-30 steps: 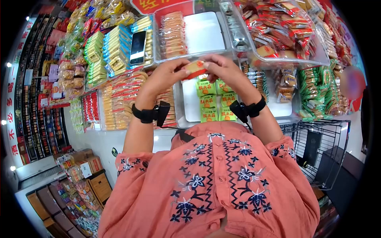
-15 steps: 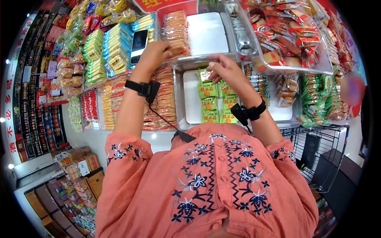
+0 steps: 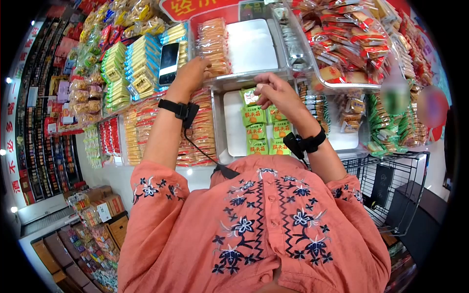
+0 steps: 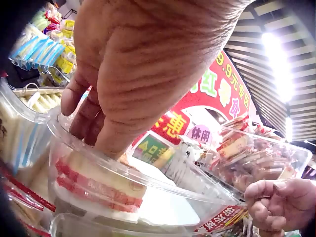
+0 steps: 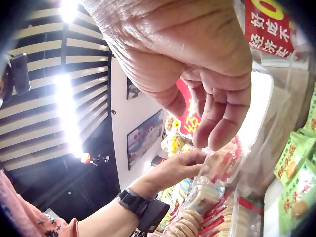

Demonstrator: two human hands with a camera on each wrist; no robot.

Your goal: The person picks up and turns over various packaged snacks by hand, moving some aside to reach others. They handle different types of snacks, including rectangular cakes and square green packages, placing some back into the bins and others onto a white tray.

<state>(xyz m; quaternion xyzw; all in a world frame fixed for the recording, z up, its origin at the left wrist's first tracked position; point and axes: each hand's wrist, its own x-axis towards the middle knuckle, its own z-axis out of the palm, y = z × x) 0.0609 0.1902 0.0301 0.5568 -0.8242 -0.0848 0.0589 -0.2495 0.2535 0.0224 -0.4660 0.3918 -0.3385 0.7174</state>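
My left hand (image 3: 192, 75) reaches over the near rim of a clear bin (image 3: 239, 74), its fingertips at the near end of a row of wrapped biscuits (image 3: 213, 44) with red-striped wrappers. In the left wrist view, thumb and fingers go down behind the bin wall beside the biscuit packets (image 4: 98, 185); the packets and rim hide the fingertips, so I cannot tell whether they pinch one. My right hand (image 3: 278, 93) hovers with loosely bent fingers and nothing in them, over green packets (image 3: 255, 131) in the nearer bin. The right wrist view shows the fingers (image 5: 224, 121) hanging free.
A phone (image 3: 169, 63) lies on blue and yellow packets to the left. A raised clear bin (image 3: 361, 87) of red-wrapped snacks stands at right. A white liner (image 3: 251, 44) shows beside the biscuit row. At lower right is a black wire cart (image 3: 400, 195).
A second ago both hands held a biscuit packet over the green packets. The left hand then moved up-left to the biscuit row; the right let go and stayed over the green packets.
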